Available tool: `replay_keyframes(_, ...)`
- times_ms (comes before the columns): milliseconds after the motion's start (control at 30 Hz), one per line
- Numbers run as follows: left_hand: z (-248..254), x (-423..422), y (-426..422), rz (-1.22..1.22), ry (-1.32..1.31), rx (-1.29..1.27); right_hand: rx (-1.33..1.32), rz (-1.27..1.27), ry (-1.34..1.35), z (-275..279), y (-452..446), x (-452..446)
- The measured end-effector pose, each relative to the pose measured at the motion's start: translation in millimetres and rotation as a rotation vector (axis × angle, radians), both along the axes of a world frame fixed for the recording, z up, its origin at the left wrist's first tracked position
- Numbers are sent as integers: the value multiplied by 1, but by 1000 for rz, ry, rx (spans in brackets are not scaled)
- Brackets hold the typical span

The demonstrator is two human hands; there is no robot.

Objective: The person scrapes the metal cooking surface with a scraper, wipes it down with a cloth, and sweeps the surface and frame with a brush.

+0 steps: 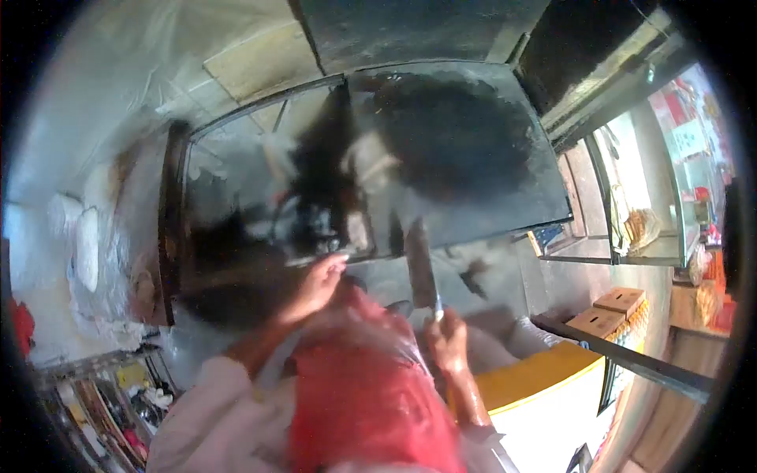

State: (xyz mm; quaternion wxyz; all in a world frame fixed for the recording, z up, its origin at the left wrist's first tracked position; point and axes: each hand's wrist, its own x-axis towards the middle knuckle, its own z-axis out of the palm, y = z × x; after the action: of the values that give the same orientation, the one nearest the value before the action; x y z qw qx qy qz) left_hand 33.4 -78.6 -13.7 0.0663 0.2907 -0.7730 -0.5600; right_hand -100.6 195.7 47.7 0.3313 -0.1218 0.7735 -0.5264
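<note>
My right hand is closed around the handle of a long flat-bladed metal tool. Its broad grey blade points up and away from me, towards the front edge of a dark metal surface; whether it is a turner or a knife I cannot make out. My left hand is near that same edge, further left. Its fingers are pressed together, with something small and pale at their tips that is too blurred to name. Behind it, the left half of the surface is glossy and blackened.
A yellow-topped white unit stands close on my right, with a metal rail beyond it. Cardboard boxes sit further right. Clear plastic wrapping hangs at the left, above a rack of assorted items. A red apron covers my front.
</note>
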Motion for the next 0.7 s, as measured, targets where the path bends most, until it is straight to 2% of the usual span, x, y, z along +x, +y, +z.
replay_keyframes(100,16,-69,-43,-244,150,-453,127,27,108,20,-15,-1)
replay_keyframes(167,50,-108,-60,-302,236,-612,338,403,596,10,-17,2)
replay_keyframes(233,77,-129,-67,-540,134,-719,451,419,634,7,-29,8)
replay_keyframes(333,61,-124,-74,-922,139,-791,557,334,639,11,-61,15)
replay_keyframes(367,52,-121,-76,-1019,54,-688,570,322,615,8,-64,17)
replay_keyframes(467,27,-121,-71,-1082,-3,-722,787,430,673,12,-82,20)
replay_keyframes(533,17,-127,-65,-1043,59,-895,816,392,679,5,-86,26)
replay_keyframes(600,8,-128,-57,-1025,110,-913,829,342,790,0,-92,26)
replay_keyframes(700,2,-127,-49,-1005,139,-937,867,307,804,-4,-97,14)
